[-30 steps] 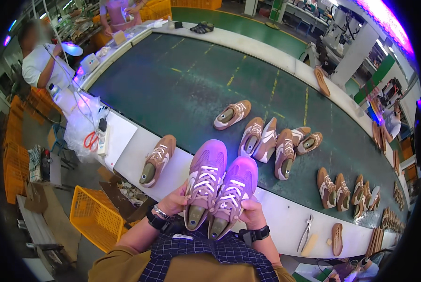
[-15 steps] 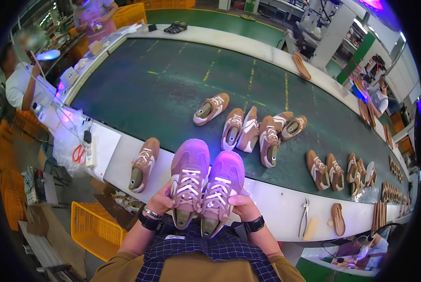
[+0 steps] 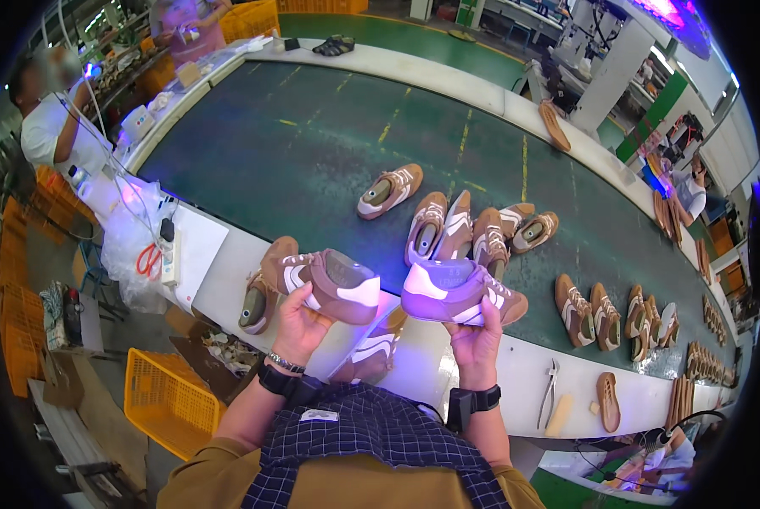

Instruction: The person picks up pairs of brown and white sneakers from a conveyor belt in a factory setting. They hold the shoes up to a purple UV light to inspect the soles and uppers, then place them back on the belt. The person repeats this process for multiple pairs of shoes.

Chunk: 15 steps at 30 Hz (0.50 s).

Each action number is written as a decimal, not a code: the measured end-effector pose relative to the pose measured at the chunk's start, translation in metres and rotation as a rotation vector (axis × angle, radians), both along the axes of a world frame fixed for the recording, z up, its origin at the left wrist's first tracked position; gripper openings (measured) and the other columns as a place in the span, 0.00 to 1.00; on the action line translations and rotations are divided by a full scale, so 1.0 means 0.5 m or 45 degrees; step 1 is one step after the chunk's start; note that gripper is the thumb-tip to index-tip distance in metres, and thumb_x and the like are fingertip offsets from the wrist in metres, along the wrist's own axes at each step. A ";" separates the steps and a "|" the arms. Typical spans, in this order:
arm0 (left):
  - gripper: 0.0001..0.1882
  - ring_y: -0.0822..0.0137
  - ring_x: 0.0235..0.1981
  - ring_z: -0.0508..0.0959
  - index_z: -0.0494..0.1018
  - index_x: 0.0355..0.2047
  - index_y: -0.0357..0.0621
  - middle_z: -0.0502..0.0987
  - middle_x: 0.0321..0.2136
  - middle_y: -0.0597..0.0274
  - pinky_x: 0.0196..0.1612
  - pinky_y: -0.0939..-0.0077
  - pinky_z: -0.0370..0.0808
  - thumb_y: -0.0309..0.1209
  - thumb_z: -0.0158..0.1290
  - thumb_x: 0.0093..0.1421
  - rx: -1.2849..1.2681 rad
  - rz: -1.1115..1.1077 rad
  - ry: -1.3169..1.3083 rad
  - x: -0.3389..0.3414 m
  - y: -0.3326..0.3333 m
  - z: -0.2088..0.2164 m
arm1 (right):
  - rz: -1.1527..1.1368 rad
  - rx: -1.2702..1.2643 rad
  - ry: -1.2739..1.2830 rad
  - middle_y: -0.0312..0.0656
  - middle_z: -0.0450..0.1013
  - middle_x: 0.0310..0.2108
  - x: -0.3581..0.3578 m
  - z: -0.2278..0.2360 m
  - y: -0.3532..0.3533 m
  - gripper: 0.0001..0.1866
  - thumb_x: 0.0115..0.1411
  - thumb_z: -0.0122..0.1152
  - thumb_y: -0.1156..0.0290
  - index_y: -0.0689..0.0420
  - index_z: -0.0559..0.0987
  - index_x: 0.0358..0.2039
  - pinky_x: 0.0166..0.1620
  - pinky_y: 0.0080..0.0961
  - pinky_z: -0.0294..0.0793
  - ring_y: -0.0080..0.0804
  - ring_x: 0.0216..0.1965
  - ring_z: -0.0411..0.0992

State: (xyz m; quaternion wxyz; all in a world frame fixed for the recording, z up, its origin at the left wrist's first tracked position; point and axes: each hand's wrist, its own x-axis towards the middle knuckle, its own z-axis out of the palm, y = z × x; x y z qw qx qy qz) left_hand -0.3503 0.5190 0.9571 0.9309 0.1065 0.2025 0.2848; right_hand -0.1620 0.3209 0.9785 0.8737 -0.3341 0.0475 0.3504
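My left hand (image 3: 300, 329) grips a brown-and-white sneaker (image 3: 319, 287) from below, its white heel patch turned inward and its toe to the left. My right hand (image 3: 476, 341) is closed on the matching sneaker (image 3: 466, 293), heel inward and toe to the right, tinted violet by the light. The two heels face each other with a gap between. Both shoes have an olive shoe form inside. Partly below that gap, another brown shoe (image 3: 370, 356) lies near my apron. Behind the left-hand sneaker, a further brown shoe (image 3: 259, 307) is partly hidden on the white ledge.
A green belt (image 3: 312, 170) carries several similar sneakers (image 3: 431, 225). On the white ledge at right are pincers (image 3: 549, 392), a yellowish block (image 3: 559, 417) and a brown sole (image 3: 608, 402). A yellow crate (image 3: 172, 407) stands lower left; a power strip (image 3: 170, 259) lies at left.
The two sneakers, held side by side with toes away from me, have been moved apart and turned so their heels face each other. A shoe near my apron now shows between them.
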 end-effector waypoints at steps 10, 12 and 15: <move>0.24 0.58 0.51 0.69 0.65 0.51 0.44 0.70 0.48 0.57 0.54 0.54 0.67 0.33 0.54 0.53 -0.036 0.070 0.196 0.007 -0.029 -0.013 | -0.021 -0.063 0.169 0.43 0.69 0.49 -0.050 -0.044 -0.001 0.25 0.56 0.55 0.63 0.55 0.65 0.53 0.44 0.46 0.77 0.41 0.49 0.70; 0.24 0.58 0.51 0.69 0.65 0.51 0.44 0.70 0.47 0.57 0.54 0.54 0.67 0.33 0.54 0.53 -0.031 0.075 0.208 0.007 -0.031 -0.011 | -0.022 -0.067 0.181 0.43 0.68 0.50 -0.049 -0.043 0.000 0.25 0.56 0.55 0.64 0.54 0.65 0.53 0.44 0.46 0.77 0.41 0.49 0.70; 0.24 0.58 0.51 0.69 0.65 0.50 0.44 0.70 0.47 0.57 0.54 0.54 0.67 0.33 0.54 0.53 -0.060 0.082 0.216 0.008 -0.032 -0.016 | -0.022 -0.068 0.190 0.43 0.68 0.50 -0.050 -0.039 0.004 0.24 0.56 0.55 0.64 0.54 0.65 0.53 0.45 0.46 0.77 0.41 0.49 0.69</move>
